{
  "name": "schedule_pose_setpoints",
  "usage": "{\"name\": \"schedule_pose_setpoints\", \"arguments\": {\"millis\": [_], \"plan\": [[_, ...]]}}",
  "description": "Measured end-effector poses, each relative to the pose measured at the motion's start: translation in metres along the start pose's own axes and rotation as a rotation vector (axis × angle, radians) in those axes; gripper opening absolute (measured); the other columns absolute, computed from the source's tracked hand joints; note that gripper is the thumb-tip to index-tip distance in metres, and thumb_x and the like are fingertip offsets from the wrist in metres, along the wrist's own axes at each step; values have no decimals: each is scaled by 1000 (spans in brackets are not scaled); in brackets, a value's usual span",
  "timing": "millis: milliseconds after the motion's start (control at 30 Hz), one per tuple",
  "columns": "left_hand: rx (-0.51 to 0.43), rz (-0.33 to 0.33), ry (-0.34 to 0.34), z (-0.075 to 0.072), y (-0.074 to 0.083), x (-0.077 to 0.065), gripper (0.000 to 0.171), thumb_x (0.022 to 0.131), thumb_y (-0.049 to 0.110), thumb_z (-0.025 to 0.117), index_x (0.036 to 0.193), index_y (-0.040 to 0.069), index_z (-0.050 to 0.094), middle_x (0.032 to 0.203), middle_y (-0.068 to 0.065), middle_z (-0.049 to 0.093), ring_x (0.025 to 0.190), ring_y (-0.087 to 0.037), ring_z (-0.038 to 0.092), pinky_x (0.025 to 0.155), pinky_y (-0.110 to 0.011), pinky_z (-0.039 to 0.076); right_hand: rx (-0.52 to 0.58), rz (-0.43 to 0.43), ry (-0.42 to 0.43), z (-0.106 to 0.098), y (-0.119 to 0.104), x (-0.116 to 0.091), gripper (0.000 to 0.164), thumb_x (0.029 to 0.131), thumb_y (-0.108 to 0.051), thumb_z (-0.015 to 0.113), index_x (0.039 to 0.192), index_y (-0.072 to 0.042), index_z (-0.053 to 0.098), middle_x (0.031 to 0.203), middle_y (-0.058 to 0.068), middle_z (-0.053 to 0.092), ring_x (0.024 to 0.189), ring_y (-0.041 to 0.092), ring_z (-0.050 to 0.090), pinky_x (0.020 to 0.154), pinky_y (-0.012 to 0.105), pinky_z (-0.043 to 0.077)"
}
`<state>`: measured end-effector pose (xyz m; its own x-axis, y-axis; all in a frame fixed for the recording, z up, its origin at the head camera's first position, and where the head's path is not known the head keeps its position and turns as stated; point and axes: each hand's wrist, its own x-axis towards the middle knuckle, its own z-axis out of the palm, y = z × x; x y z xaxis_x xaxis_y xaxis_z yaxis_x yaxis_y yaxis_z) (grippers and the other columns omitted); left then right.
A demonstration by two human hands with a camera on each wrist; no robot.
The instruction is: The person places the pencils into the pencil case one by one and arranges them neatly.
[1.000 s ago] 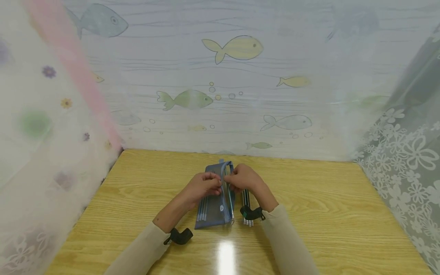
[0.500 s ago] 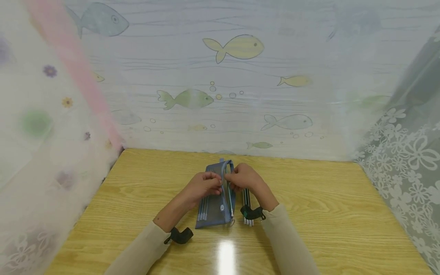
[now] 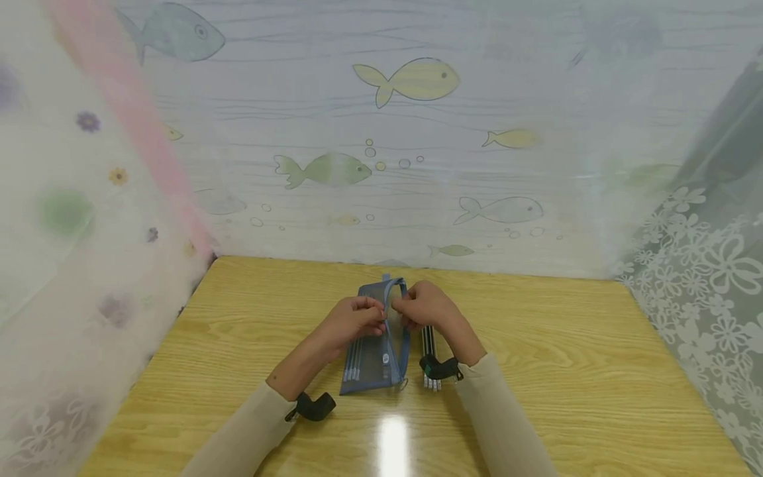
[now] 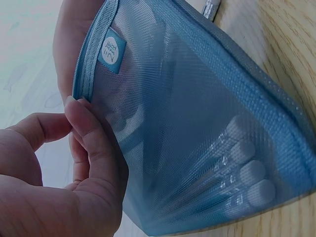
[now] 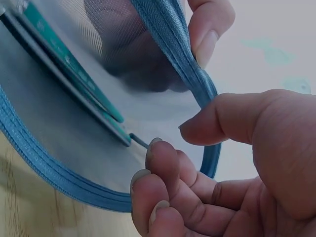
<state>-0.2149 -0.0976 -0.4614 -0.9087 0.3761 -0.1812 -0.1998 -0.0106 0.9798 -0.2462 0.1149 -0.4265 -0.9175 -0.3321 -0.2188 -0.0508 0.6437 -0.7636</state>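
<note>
A blue mesh zip pencil case [image 3: 372, 368] lies on the table with its mouth unzipped. Through the mesh in the left wrist view show several pencils [image 4: 242, 185] with white eraser ends. My left hand [image 3: 353, 321] pinches the near zip edge between thumb and fingers, beside a small round label [image 4: 111, 49]. In the right wrist view, dark and green pencils [image 5: 74, 71] lie inside the case. My right hand [image 3: 426, 306] is at the mouth, its thumb and fingertips apart with nothing gripped between them; the far zip edge passes behind its fingers.
Several dark pencils [image 3: 429, 341] with pale ends lie on the table to the right of the case, partly under the right wrist's black camera mount [image 3: 438, 366]. The wood-grain table [image 3: 554, 371] meets a fish-patterned curtain [image 3: 405, 132] at the back.
The pencil that stood in the case's mouth at my right hand has slid down inside, and the right fingers have let it go. The left hand keeps its pinch on the edge.
</note>
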Motion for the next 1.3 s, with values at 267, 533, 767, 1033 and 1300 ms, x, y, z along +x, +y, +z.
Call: {"name": "schedule_pose_setpoints", "arguments": {"millis": [267, 533, 767, 1033, 1300], "plan": [[-17, 6, 2, 0, 0, 1, 23, 103, 10, 63, 118, -7, 63, 96, -7, 68, 86, -17, 71, 81, -28, 62, -29, -17, 4, -6, 8, -4, 39, 103, -22, 59, 76, 1, 75, 67, 7, 70, 59, 19, 64, 61, 32, 55], [-10, 6, 16, -1, 2, 1, 26, 103, 11, 65, 119, -10, 63, 97, -8, 68, 87, -17, 71, 80, -28, 62, -46, -23, 22, -12, 24, -8, 41, 101, -19, 60, 60, -10, 61, 56, 1, 61, 51, 14, 49, 53, 27, 40], [-12, 7, 12, -2, 3, 0, 27, 103, 10, 64, 120, -10, 62, 97, -8, 68, 87, -17, 71, 81, -28, 62, -98, -9, 45, -18, 37, -16, 38, 102, -19, 61, 64, -12, 60, 61, 5, 64, 53, 14, 46, 55, 28, 38], [-12, -5, 18, -1, 3, 1, 32, 103, 8, 64, 126, -14, 59, 97, -8, 68, 86, -16, 70, 80, -26, 62, -187, 12, 86, -24, 53, -25, 24, 98, -18, 67, 77, -7, 74, 66, 2, 67, 61, 17, 56, 60, 30, 46], [3, -14, 28, -3, 2, 2, 32, 103, 10, 65, 125, -13, 60, 97, -8, 69, 86, -15, 70, 80, -26, 62, -196, 40, 86, -24, 63, -26, 23, 96, -18, 71, 79, -4, 78, 68, 4, 72, 61, 17, 64, 58, 30, 54]]}}
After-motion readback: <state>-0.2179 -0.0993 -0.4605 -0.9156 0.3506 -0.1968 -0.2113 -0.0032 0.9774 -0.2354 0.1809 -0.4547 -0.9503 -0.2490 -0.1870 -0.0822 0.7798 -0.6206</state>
